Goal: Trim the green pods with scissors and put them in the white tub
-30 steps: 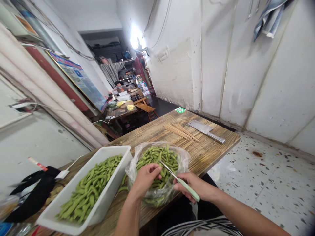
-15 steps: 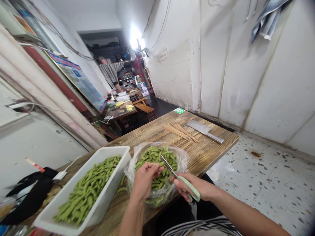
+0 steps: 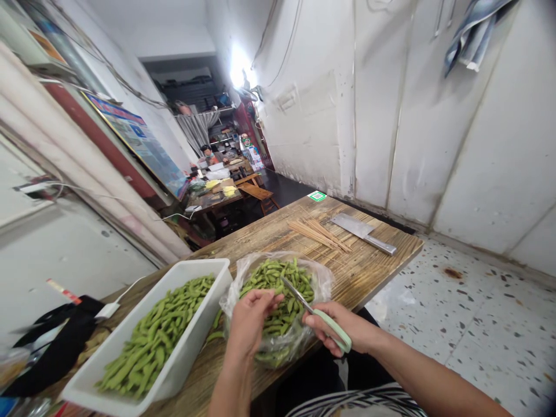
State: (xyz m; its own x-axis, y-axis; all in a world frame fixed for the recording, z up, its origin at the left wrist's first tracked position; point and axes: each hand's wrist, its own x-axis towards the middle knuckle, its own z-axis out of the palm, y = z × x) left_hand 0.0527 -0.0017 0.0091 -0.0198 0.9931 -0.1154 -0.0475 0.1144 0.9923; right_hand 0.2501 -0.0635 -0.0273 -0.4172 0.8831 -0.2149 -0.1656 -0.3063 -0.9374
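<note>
Green soybean pods fill a clear plastic bag (image 3: 324, 284) on the wooden table. Over its left half, my left hand (image 3: 254, 313) pinches a single soybean pod (image 3: 277, 291) between thumb and fingers. A pair of scissors (image 3: 328, 325) with pale green handles is in my right hand (image 3: 343, 327), at the bag's right side. Its blades point up and left, their tips close to the pinched pod; whether they touch it I cannot tell. Left of the bag stands a white plastic tub (image 3: 221, 267) holding many more pods.
Thin wooden skewers (image 3: 319, 234) and a cleaver (image 3: 362, 231) lie farther back on the table (image 3: 260, 234). A black bag (image 3: 56, 341) and a white charger with cable (image 3: 107, 310) are beyond the tub. Another person (image 3: 208, 155) sits at a distant table.
My left hand has shifted slightly left and down with the pod, away from the scissors. The scissor blades look more closed than before.
</note>
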